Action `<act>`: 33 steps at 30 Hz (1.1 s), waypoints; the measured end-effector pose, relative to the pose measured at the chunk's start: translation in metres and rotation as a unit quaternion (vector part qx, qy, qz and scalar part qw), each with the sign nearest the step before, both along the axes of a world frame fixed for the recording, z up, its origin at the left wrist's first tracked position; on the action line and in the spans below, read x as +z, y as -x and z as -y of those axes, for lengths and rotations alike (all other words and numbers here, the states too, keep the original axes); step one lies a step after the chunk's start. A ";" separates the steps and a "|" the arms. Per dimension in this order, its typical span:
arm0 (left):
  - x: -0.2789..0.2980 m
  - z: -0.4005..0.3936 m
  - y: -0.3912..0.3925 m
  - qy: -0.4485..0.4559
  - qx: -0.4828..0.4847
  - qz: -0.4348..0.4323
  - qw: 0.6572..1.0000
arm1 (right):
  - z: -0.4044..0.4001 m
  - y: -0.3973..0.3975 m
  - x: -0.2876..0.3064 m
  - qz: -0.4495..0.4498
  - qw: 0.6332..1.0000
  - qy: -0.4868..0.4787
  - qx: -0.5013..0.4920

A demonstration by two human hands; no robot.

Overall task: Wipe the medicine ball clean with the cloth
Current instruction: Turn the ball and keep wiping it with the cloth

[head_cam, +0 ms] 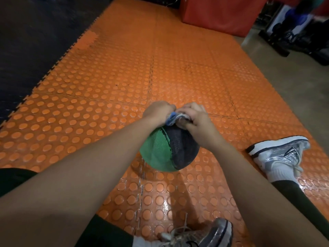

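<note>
While my left hand and right hand both grip the cloth atop the medicine ball, I'd steady the ball and rub firmly.

orange mat bears medicine ball.

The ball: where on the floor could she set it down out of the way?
Widest bare patch: the orange mat beyond the hands, between the black mat and the red pad. It is crowded near her, where the ball sits between the shoes and both hands grip the cloth.
</note>
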State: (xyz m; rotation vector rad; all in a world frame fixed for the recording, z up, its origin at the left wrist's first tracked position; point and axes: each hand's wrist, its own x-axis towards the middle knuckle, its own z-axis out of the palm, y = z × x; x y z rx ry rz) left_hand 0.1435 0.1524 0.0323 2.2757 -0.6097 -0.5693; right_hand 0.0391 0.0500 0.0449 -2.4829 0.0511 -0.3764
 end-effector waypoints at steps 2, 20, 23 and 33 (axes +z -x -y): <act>0.001 0.005 0.006 0.008 0.011 0.018 1.000 | 0.016 0.000 -0.001 -0.021 0.999 -0.022 -0.035; -0.003 0.001 0.009 0.009 -0.006 0.042 0.999 | 0.062 0.003 0.000 -0.146 0.971 0.178 -0.070; -0.003 0.003 0.005 -0.008 -0.008 0.045 0.999 | 0.067 -0.001 0.012 -0.158 0.962 0.211 -0.066; -0.006 0.002 -0.002 0.008 0.001 0.019 1.000 | 0.041 0.028 -0.013 -0.066 0.993 -0.004 -0.094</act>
